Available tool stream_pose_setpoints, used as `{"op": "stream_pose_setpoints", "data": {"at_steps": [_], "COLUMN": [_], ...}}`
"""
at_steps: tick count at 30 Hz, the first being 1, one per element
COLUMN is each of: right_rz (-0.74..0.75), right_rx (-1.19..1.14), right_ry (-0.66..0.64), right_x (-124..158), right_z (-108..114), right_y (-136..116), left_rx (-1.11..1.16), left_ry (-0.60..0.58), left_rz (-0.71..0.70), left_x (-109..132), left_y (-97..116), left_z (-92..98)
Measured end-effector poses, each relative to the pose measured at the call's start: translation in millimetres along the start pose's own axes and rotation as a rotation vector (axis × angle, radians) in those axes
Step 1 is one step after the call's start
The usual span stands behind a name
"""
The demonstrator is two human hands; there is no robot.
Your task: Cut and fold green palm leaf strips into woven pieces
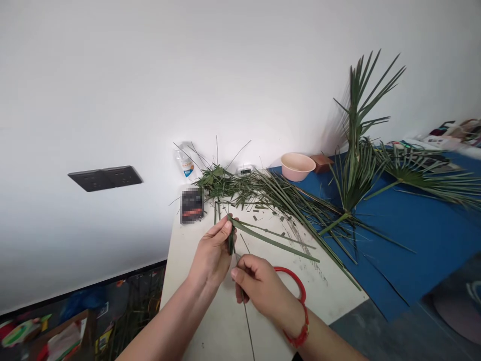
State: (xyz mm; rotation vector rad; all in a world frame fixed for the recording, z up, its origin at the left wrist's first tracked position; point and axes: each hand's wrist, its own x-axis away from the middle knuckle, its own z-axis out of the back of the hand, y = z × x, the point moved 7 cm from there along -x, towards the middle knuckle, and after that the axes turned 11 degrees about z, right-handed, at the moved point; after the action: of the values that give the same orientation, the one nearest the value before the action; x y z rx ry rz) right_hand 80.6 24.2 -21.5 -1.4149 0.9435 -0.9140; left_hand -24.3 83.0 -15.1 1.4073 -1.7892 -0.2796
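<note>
My left hand pinches a small bundle of folded green palm leaf strips between thumb and fingers, above the white tabletop. From the top of this bundle a long flat leaf blade sticks out to the right. Just below and to the right, my right hand is closed on a thin dark leaf strip, which runs up toward the bundle and hangs down past the fingers. Whether that strip joins the bundle is hard to make out. Behind my right wrist lies a red loop, partly hidden.
Cut leaf stalks and leafy sprigs heap along the back. Palm fronds stand and lie on the blue surface. A pink basin, a plastic bottle and a dark pack sit near the wall.
</note>
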Motion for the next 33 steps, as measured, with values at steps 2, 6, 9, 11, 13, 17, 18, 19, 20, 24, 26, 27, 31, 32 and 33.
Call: {"op": "stream_pose_setpoints", "data": {"at_steps": [2,6,9,11,13,17,18,19,20,24,26,27,31,32,33], "right_rz": [0.023,0.079,0.117,0.154,0.215,0.448,0.513,0.572,0.622,0.733,0.735,0.739,0.856,0.878,0.860], "right_rx": [0.028,0.025,0.029,0.067,0.137,0.440,0.526,0.601,0.661,0.809,0.855,0.872,0.892,0.887,0.886], "right_ry": [0.061,0.185,0.223,0.236,0.254,0.206,0.178,0.152,0.136,0.132,0.148,0.161,0.229,0.268,0.318], "right_x": [0.2,-0.5,1.0,2.9,5.7,14.7,17.7,20.9,24.1,35.5,39.2,41.0,51.7,54.8,56.8], "right_z": [1.3,11.6,15.9,16.6,16.6,8.3,4.8,1.7,-0.4,-0.4,1.2,1.6,-4.1,-4.4,-2.7], "right_y": [-0.1,0.3,1.3,-0.4,-5.7,-28.0,-33.6,-38.4,-42.4,-51.8,-51.5,-50.5,-42.2,-38.2,-31.9], "left_rx": [-0.015,-0.039,-0.086,-0.117,-0.130,-0.149,-0.152,-0.154,-0.153,-0.146,-0.154,-0.161,-0.182,-0.186,-0.186], "left_ry": [-0.012,-0.074,-0.134,-0.174,-0.183,-0.167,-0.169,-0.173,-0.178,-0.183,-0.192,-0.200,-0.219,-0.217,-0.211], "left_rz": [0.008,0.004,-0.006,-0.017,-0.022,0.010,0.016,0.020,0.027,0.067,0.075,0.077,0.076,0.078,0.078], "left_x": [0.1,3.6,7.7,10.4,12.4,16.7,18.3,20.2,22.0,28.3,30.5,31.5,35.2,35.9,36.5], "left_y": [-1.6,-1.6,-1.3,-1.3,-1.9,-4.4,-4.4,-4.2,-4.1,-6.3,-8.3,-9.4,-10.9,-10.7,-10.2], "left_z": [-0.4,-6.7,-14.2,-18.9,-20.5,-19.1,-19.0,-19.2,-19.5,-20.3,-21.2,-21.9,-24.1,-24.4,-24.6]}}
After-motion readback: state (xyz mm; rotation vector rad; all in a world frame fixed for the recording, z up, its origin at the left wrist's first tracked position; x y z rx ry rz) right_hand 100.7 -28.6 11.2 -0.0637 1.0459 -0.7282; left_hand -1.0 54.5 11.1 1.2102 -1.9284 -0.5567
